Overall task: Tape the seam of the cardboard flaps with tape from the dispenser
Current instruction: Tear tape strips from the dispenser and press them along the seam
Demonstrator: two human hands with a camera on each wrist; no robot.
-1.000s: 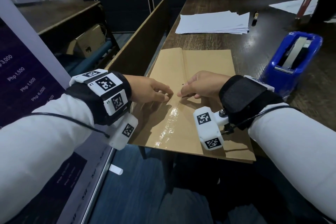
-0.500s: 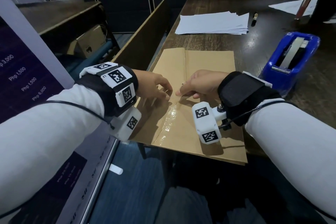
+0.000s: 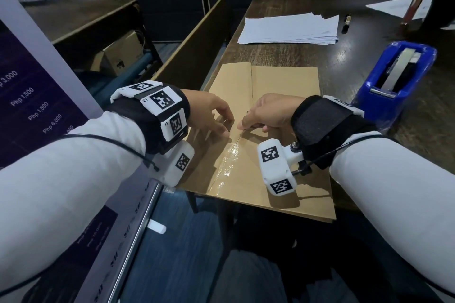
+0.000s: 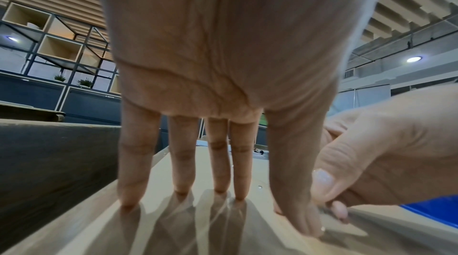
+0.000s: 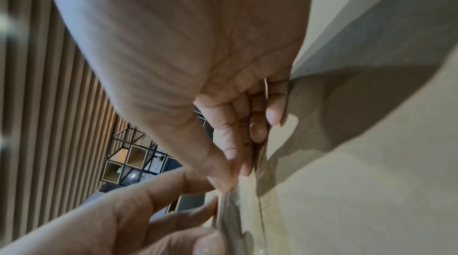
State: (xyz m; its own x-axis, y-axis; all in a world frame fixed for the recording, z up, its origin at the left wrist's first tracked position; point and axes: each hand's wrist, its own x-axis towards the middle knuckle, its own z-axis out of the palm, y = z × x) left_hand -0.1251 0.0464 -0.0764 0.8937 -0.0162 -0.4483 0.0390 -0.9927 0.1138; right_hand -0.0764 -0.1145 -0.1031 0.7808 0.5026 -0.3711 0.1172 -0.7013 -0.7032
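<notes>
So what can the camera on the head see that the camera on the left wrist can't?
Only the head view shows the whole blue tape dispenser, the stack of white papers, the untaped far part of the seam and the shiny tape already stuck down. Only the left wrist view shows the left hand from underneath, its straight fingertips touching the cardboard. Both show the right hand pinching something at the seam beside the left hand.
</notes>
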